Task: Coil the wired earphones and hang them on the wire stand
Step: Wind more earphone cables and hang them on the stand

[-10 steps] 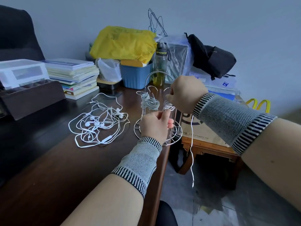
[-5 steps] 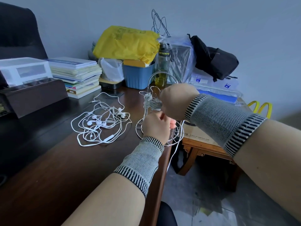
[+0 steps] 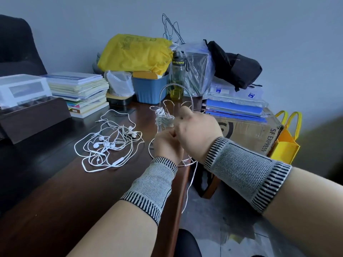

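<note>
A silver wire stand (image 3: 176, 89) sits at the desk's right edge, with a coiled white earphone bundle (image 3: 163, 119) hanging on a left hook. My left hand (image 3: 167, 145) and my right hand (image 3: 197, 131) meet in front of the stand, fingers curled around a white earphone cable (image 3: 191, 182). The cable's loose end trails down past the desk edge. The part of the cable between my fingers is hidden. A tangle of several loose white earphones (image 3: 109, 143) lies on the dark desk (image 3: 55, 182) to the left.
Behind the stand are a blue bin (image 3: 150, 89), a yellow bag (image 3: 135, 52), a bottle (image 3: 177, 78) and a book stack (image 3: 81, 93). A brown organizer (image 3: 31, 117) sits far left. A cardboard box (image 3: 248, 128) and yellow tote (image 3: 285, 143) stand right of the desk.
My right hand has moved down and left to meet my left hand. The hanging cable end has swung nearer the desk edge and looks shorter.
</note>
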Tool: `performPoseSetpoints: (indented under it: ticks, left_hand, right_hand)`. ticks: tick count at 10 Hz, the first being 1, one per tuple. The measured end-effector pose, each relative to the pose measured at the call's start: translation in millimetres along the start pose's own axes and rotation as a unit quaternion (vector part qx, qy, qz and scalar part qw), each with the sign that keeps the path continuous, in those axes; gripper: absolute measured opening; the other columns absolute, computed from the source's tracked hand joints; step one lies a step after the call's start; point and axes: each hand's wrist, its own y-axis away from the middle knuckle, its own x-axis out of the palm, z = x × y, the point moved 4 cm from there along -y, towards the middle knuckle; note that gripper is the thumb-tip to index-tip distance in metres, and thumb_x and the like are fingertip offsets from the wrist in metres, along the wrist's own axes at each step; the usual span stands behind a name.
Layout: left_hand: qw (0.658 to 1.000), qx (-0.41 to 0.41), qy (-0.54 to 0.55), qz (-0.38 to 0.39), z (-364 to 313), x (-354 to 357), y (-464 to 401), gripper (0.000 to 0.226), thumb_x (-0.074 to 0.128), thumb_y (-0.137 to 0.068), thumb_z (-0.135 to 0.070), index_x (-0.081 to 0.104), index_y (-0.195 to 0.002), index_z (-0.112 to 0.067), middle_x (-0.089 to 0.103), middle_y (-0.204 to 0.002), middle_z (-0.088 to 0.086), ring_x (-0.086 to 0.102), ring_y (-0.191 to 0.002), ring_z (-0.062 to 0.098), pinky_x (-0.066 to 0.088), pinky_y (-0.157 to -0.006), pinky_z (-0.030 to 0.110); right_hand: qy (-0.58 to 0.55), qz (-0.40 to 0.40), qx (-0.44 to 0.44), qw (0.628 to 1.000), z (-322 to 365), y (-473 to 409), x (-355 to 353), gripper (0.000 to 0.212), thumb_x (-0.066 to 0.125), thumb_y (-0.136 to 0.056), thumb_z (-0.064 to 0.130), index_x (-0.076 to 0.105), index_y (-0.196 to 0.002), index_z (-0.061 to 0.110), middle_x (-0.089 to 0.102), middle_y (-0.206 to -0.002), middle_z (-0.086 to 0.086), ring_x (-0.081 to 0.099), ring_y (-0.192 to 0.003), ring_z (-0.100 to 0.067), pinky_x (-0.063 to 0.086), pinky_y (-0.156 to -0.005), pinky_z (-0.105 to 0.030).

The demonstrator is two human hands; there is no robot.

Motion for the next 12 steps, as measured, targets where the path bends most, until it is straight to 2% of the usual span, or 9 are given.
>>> performPoseSetpoints:
  ticks: [1, 2, 4, 5, 6, 7, 8, 10, 12]
  left_hand:
    - [0.997, -0.005, 0.078, 0.004, 3.0, 0.6, -2.8, 0.03, 0.061, -0.094, -0.016, 0.066, -0.065, -0.014, 0.061, -0.048, -0.005, 0.056, -0.047, 0.01, 0.047, -0.055, 0.026]
    - [0.995, -0.015, 0.096, 0.025, -4.7, -1.1, 1.5, 0.031, 0.059, -0.096, -0.023, 0.066, -0.067, -0.016, 0.058, -0.041, -0.012, 0.059, -0.042, 0.001, 0.051, -0.048, 0.018]
    - [0.997, -0.032, 0.07, 0.03, -5.7, -14.9, 6.6, 0.025, 0.06, -0.093, -0.028, 0.075, -0.079, -0.014, 0.073, -0.066, 0.002, 0.072, -0.062, 0.015, 0.06, -0.062, 0.031]
    - [0.995, -0.049, 0.068, 0.049, -11.4, -20.1, 9.6, 0.021, 0.059, -0.094, -0.021, 0.073, -0.084, -0.01, 0.074, -0.075, 0.007, 0.073, -0.065, 0.013, 0.06, -0.062, 0.028]
    - [0.996, -0.05, 0.017, 0.068, -10.7, -26.5, 13.1, 0.024, 0.057, -0.093, -0.024, 0.069, -0.073, -0.02, 0.075, -0.08, 0.008, 0.073, -0.069, 0.013, 0.06, -0.071, 0.034]
    - [0.989, -0.004, -0.142, 0.042, -8.6, -38.6, 13.5, 0.033, 0.052, -0.089, -0.032, 0.071, -0.069, -0.014, 0.072, -0.073, 0.005, 0.07, -0.071, 0.022, 0.058, -0.07, 0.039]
    - [0.965, 0.045, -0.257, -0.013, -16.5, -44.4, 24.4, 0.033, 0.051, -0.091, -0.034, 0.071, -0.072, -0.015, 0.064, -0.063, -0.002, 0.059, -0.065, 0.02, 0.043, -0.053, 0.028]
    - [0.993, 0.001, -0.118, 0.022, -15.6, -20.1, 32.7, 0.019, 0.066, -0.085, -0.036, 0.072, -0.097, -0.023, 0.073, -0.089, -0.009, 0.067, -0.088, 0.012, 0.053, -0.084, 0.031]
    - [0.991, -0.014, -0.118, 0.056, -19.3, -26.0, 32.3, 0.014, 0.062, -0.084, -0.023, 0.07, -0.073, -0.02, 0.071, -0.07, -0.003, 0.067, -0.075, 0.021, 0.053, -0.074, 0.035]
  right_hand:
    - [-0.118, -0.109, 0.065, 0.985, -21.2, 17.0, 18.6, 0.009, 0.064, -0.081, 0.011, 0.062, -0.089, 0.01, 0.061, -0.081, -0.005, 0.061, -0.059, -0.028, 0.038, -0.05, -0.028]
    - [-0.256, -0.137, 0.107, 0.951, -35.9, 31.4, 36.9, 0.011, 0.052, -0.086, 0.008, 0.062, -0.09, 0.01, 0.061, -0.072, 0.0, 0.059, -0.062, -0.026, 0.038, -0.056, -0.028]
    - [-0.437, -0.065, 0.156, 0.883, -55.5, 32.1, 46.3, 0.031, 0.052, -0.089, 0.003, 0.074, -0.098, 0.023, 0.067, -0.087, 0.017, 0.056, -0.068, 0.011, 0.043, -0.07, -0.006]
    - [-0.496, -0.071, 0.182, 0.846, -55.9, 28.5, 50.4, 0.026, 0.057, -0.09, 0.005, 0.073, -0.095, 0.025, 0.07, -0.089, 0.01, 0.063, -0.07, 0.001, 0.052, -0.07, -0.015]
    - [-0.553, -0.075, 0.205, 0.804, -52.1, 29.5, 55.0, 0.024, 0.062, -0.088, 0.008, 0.068, -0.083, 0.031, 0.067, -0.074, 0.011, 0.054, -0.054, -0.003, 0.048, -0.058, -0.023]
    - [-0.591, -0.071, 0.213, 0.775, -47.6, 32.1, 57.9, 0.024, 0.068, -0.086, 0.014, 0.066, -0.074, 0.033, 0.069, -0.075, 0.005, 0.059, -0.066, -0.015, 0.055, -0.069, -0.035]
    - [-0.627, -0.076, 0.222, 0.743, -45.2, 33.2, 61.4, 0.018, 0.071, -0.085, 0.013, 0.067, -0.072, 0.025, 0.07, -0.074, -0.002, 0.058, -0.068, -0.018, 0.053, -0.07, -0.031]
    - [-0.661, -0.078, 0.229, 0.71, -45.1, 30.9, 65.7, 0.014, 0.07, -0.085, 0.012, 0.068, -0.072, 0.019, 0.071, -0.079, -0.013, 0.06, -0.065, -0.017, 0.055, -0.068, -0.034]
    - [-0.659, -0.082, 0.219, 0.714, -44.8, 27.0, 72.4, 0.016, 0.066, -0.088, 0.014, 0.063, -0.075, 0.021, 0.06, -0.068, 0.007, 0.052, -0.058, -0.007, 0.046, -0.06, -0.023]
